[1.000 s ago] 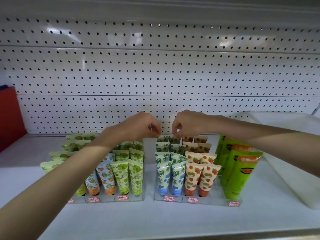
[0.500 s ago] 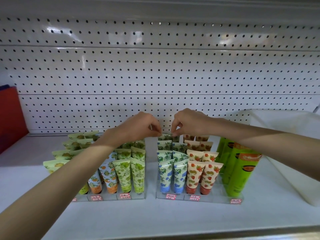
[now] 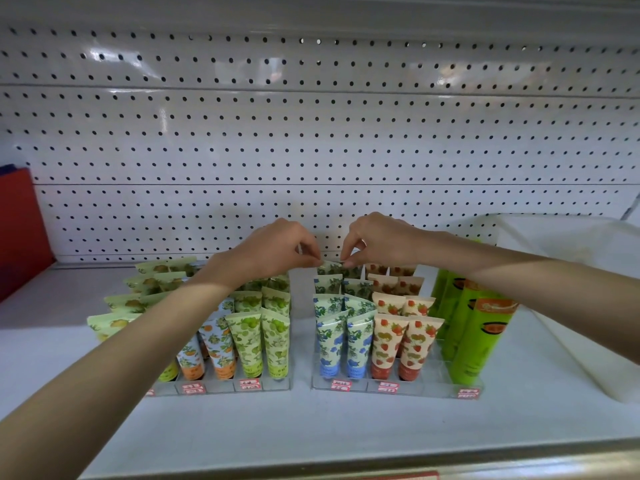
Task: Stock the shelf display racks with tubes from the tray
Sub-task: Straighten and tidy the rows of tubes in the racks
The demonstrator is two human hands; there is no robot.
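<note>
Two clear display racks stand on the white shelf: the left rack (image 3: 221, 388) holds yellow, orange and green patterned tubes, the right rack (image 3: 398, 389) holds blue-flowered, strawberry and tall plain green tubes. My left hand (image 3: 273, 251) and my right hand (image 3: 377, 239) meet over the back row of the right rack. Both pinch the flat top edge of a blue-flowered tube (image 3: 329, 269) standing there, one at each corner. A white tray (image 3: 568, 258) sits at the right; its contents are hidden.
A white pegboard wall (image 3: 311, 133) backs the shelf. A red panel (image 3: 20, 230) stands at the far left. The shelf's front edge (image 3: 346, 462) runs along the bottom.
Both hands stay pinched together over the back row of the right rack. The view has shifted slightly; the hands sit a touch lower on the tube.
</note>
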